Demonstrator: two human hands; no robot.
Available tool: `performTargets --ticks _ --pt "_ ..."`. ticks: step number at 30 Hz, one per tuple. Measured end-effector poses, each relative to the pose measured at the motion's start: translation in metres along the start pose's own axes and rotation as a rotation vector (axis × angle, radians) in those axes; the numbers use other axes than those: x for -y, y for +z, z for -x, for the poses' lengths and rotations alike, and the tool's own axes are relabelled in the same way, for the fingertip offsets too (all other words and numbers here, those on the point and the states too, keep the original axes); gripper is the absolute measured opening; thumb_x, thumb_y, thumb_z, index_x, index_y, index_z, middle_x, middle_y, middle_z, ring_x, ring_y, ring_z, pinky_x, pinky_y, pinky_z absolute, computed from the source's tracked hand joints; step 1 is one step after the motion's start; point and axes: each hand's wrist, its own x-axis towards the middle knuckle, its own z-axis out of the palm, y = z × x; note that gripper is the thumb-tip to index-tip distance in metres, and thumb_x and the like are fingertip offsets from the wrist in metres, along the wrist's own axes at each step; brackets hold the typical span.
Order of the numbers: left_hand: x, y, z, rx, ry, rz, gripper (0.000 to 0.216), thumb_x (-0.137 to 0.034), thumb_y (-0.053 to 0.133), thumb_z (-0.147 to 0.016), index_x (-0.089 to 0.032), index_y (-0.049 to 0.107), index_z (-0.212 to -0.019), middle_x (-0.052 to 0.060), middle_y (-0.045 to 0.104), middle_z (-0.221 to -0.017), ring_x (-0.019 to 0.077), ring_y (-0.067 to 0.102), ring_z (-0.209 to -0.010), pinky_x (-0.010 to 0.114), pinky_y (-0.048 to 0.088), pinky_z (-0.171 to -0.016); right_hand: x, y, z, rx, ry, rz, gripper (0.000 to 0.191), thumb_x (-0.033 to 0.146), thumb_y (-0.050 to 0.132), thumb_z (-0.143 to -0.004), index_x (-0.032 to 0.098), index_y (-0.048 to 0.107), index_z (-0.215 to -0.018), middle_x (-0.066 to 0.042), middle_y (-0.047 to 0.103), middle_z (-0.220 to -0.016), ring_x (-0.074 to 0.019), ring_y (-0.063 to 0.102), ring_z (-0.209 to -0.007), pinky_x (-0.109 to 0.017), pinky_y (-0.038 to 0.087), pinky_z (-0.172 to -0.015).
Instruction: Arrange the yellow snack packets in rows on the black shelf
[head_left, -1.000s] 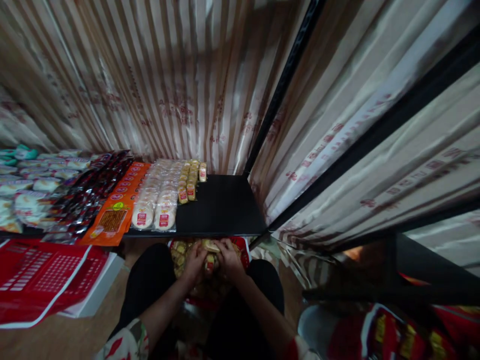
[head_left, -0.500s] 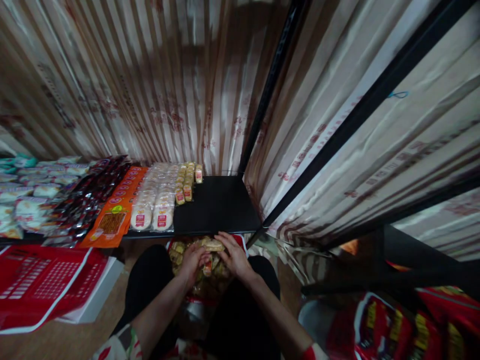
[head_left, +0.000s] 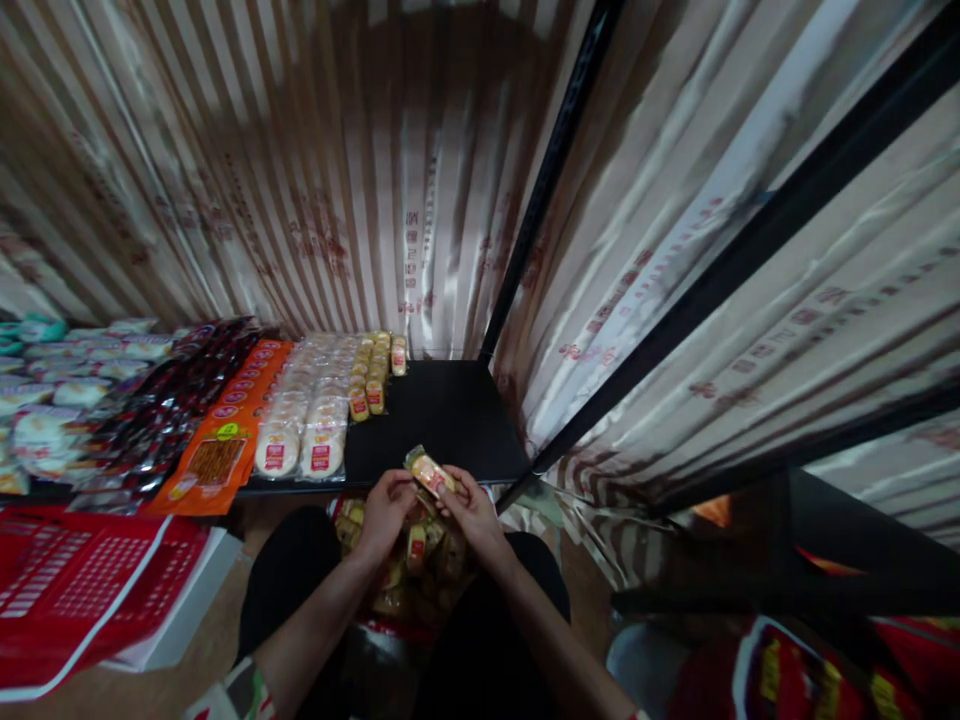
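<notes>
The right hand [head_left: 471, 508] is grasping a small yellow pack [head_left: 433, 474], its thumb pressing on the upper face near the pack's right end while its fingers are curling round from the side and beneath. The pack is lying aslant in that grip, its far left end tipping up and jutting free past the fingers toward the shelf [head_left: 450, 415], its red label facing upward. The left hand [head_left: 390, 510] is curling just beside the pack's left side, fingertips bending in toward it; whether they are touching or pinching it, I cannot tell. Both hands are hovering over the basket [head_left: 390, 629], which is sitting between the knees, with more yellow packs [head_left: 416, 550] filling it below the held one. The pack is showing just in front of the shelf's near edge. On the shelf, small yellow packs in rows [head_left: 367, 385] are standing beyond and to the left of the hands, beside white round packs [head_left: 322, 450]; an orange bag [head_left: 217, 455] is lying farther left, next to dark packs [head_left: 169, 410].
</notes>
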Motion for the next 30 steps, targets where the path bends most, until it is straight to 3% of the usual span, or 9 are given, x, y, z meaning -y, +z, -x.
performTargets --ticks 6,12,17,21,25,30 --pt "-0.002 0.014 -0.026 -0.031 0.064 -0.01 0.024 -0.029 0.066 -0.063 -0.015 0.057 -0.08 0.004 0.064 -0.077 0.0135 0.061 -0.071 0.023 0.048 -0.064 0.008 0.009 -0.018 0.047 -0.04 -0.02 0.038 0.05 0.059 -0.073 0.018 0.06 -0.094 -0.004 0.066 -0.081 -0.0168 0.062 -0.073 -0.029 0.05 -0.069" --pt "-0.008 0.024 -0.061 -0.077 0.122 -0.057 0.017 -0.025 0.063 -0.065 -0.015 0.057 -0.078 0.003 0.063 -0.073 0.0124 0.059 -0.064 0.023 0.048 -0.06 0.012 0.001 -0.058 -0.086 -0.193 0.476 0.033 0.046 0.051 -0.079 0.019 0.068 -0.089 -0.004 0.062 -0.078 -0.0158 0.058 -0.071 -0.026 0.047 -0.066" --pt "-0.022 0.03 -0.091 -0.099 0.173 -0.153 0.01 -0.015 0.055 -0.07 -0.017 0.057 -0.079 0.003 0.064 -0.077 0.0139 0.06 -0.071 0.025 0.049 -0.068 0.019 0.004 -0.098 -0.109 -0.248 0.544 0.029 0.039 0.055 -0.075 0.021 0.066 -0.095 -0.001 0.064 -0.076 -0.0139 0.057 -0.065 -0.024 0.046 -0.064" --pt "-0.026 0.039 -0.112 -0.178 0.259 -0.293 0.017 -0.015 0.051 -0.075 -0.018 0.057 -0.09 0.007 0.064 -0.095 0.0172 0.06 -0.088 0.029 0.048 -0.081 0.02 0.01 -0.135 -0.094 -0.203 0.498 0.024 0.038 0.054 -0.076 0.022 0.066 -0.089 0.0 0.066 -0.074 -0.0137 0.058 -0.063 -0.024 0.046 -0.062" --pt "-0.022 0.049 -0.129 -0.232 0.352 -0.399 0.029 -0.014 0.048 -0.077 -0.019 0.056 -0.104 0.009 0.057 -0.117 0.0204 0.049 -0.115 0.035 0.037 -0.1 0.021 0.018 -0.176 -0.132 -0.179 0.529 0.023 0.038 0.055 -0.075 0.021 0.065 -0.088 0.001 0.065 -0.073 -0.0135 0.059 -0.063 -0.023 0.045 -0.06" --pt "-0.016 0.057 -0.155 -0.172 0.276 -0.36 0.037 -0.016 0.044 -0.08 -0.019 0.053 -0.116 0.006 0.05 -0.131 0.0185 0.039 -0.126 0.034 0.023 -0.111 0.022 0.03 -0.217 -0.189 -0.167 0.633 0.017 0.033 0.053 -0.077 0.025 0.067 -0.084 0.003 0.065 -0.07 -0.0121 0.058 -0.063 -0.021 0.043 -0.059"
